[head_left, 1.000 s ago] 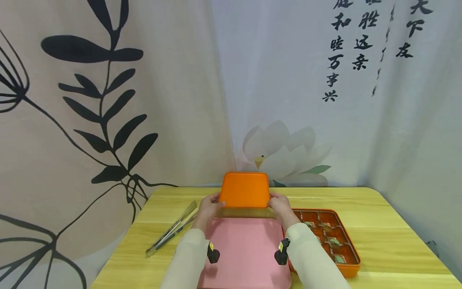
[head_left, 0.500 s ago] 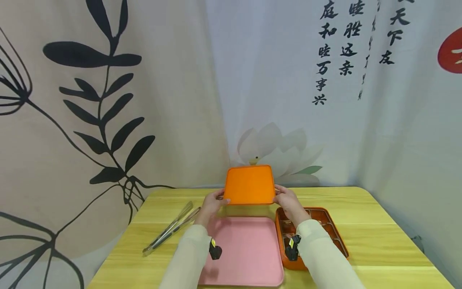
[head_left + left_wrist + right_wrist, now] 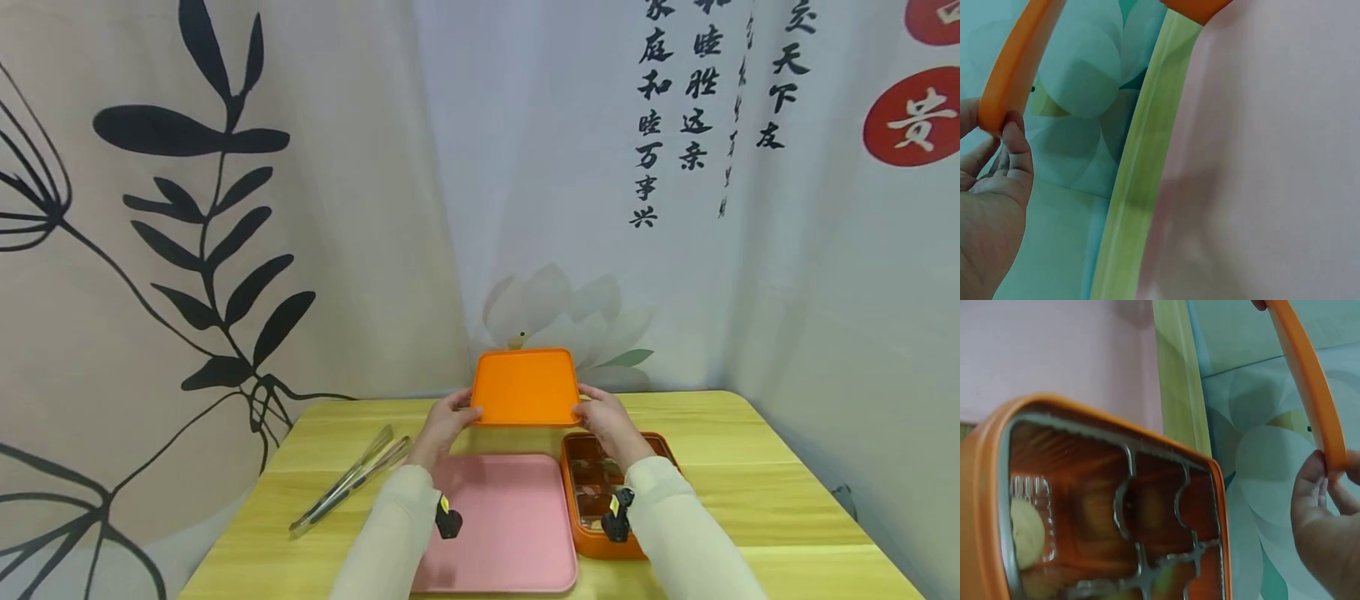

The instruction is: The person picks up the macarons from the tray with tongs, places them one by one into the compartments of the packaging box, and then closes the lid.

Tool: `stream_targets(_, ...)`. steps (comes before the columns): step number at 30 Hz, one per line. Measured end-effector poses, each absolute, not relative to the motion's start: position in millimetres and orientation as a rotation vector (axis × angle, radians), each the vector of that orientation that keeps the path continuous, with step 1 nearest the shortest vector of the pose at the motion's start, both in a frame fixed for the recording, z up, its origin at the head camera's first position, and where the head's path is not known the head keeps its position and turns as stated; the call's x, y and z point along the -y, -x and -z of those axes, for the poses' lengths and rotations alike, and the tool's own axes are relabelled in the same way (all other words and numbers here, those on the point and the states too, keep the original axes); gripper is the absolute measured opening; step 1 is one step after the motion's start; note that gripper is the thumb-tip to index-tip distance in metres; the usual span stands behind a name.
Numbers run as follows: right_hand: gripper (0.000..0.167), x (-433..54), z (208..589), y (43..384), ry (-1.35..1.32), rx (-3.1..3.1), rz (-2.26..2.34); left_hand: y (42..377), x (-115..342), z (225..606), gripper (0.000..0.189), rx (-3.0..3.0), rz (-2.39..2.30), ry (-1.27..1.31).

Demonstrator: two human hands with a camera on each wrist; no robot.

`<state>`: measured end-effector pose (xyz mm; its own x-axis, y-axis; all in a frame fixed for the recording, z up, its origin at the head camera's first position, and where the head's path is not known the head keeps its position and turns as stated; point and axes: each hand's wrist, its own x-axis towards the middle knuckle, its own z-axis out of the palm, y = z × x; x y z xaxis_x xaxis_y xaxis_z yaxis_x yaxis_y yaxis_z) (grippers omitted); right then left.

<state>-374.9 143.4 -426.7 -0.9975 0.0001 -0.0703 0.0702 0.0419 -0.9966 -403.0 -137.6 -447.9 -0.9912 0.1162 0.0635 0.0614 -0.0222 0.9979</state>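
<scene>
An orange rectangular lid [image 3: 527, 387] is held up by both hands, tilted with its broad face toward me, above the far part of the table. My left hand [image 3: 444, 427] pinches its left edge; in the left wrist view, thumb and fingers lie on either side of the rim [image 3: 1007, 94]. At the lid's right edge, my right hand [image 3: 609, 423] pinches in the same way. Below the right forearm stands an open orange box [image 3: 592, 546] with a clear divided insert [image 3: 1141, 569]. One compartment shows a pale round piece [image 3: 1027, 534].
A pink tray [image 3: 498, 525] lies on the wooden table [image 3: 757, 483] beneath the lid, directly left of the box. Metal tongs [image 3: 348, 483] lie on the table to the left. A printed curtain [image 3: 375, 208] hangs behind the table's far edge.
The lid, in both hands, has moved right relative to the tray, toward the box. The head view has turned to the right. Both hands keep their hold.
</scene>
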Motion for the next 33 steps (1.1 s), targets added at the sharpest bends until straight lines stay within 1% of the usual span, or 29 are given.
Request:
stream_targets(9,0.056,-157.6,427.5,368.6,0.018,-2.225,2.105,398.5,131.9,448.3,0.054,-2.124,-2.172,-0.208)
stream_targets(21,0.062,-183.6,426.6,363.8,-0.056,-2.217,2.089,391.1,115.0,442.7,0.064,-1.994,-2.05,-0.381)
stream_targets(28,0.062,-192.7,427.3,361.8,-0.031,-2.167,2.096,391.2,109.2,440.9,0.066,-1.932,-2.061,-0.351)
stream_targets(33,0.063,-201.5,428.7,359.1,0.039,-2.127,2.088,392.8,106.9,441.5,0.066,-1.935,-2.034,-0.343)
